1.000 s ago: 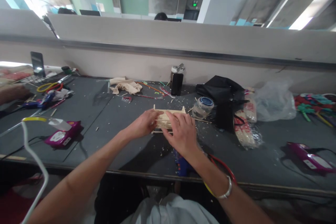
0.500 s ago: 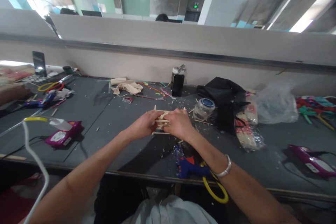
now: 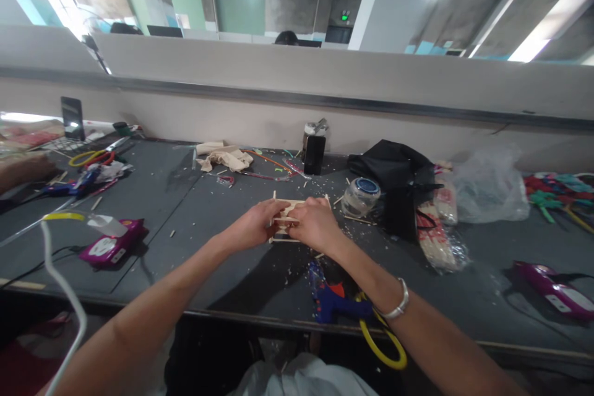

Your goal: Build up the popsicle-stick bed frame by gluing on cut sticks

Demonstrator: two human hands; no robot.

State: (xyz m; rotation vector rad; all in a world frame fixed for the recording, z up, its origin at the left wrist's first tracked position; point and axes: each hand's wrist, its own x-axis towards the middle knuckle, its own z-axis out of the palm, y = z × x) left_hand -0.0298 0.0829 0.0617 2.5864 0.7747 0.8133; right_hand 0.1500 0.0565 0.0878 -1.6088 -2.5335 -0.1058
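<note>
In the middle of the dark table, a small frame of pale wooden sticks (image 3: 288,237) sits between my two hands. My left hand (image 3: 254,223) grips its left side, fingers curled over the sticks. From the right, my right hand (image 3: 316,223) reaches over the frame, its fingertips bent down among the sticks and close to the left fingers. Both hands cover much of the frame, so its full shape is hidden. Nearest to my right forearm lies a blue glue gun (image 3: 336,303) with an orange trigger, by the table's front edge.
A glass jar with a blue lid (image 3: 361,197) and a black bag (image 3: 394,164) stand to the right. A phone (image 3: 314,154) leans at the back. Purple power strips (image 3: 114,244) lie at both sides. Another person's hand (image 3: 30,172) is at far left. Wood scraps litter the table.
The whole view has shifted slightly, with things sitting a little lower in the picture. Both hands stay on the stick frame, with hardly any visible movement.
</note>
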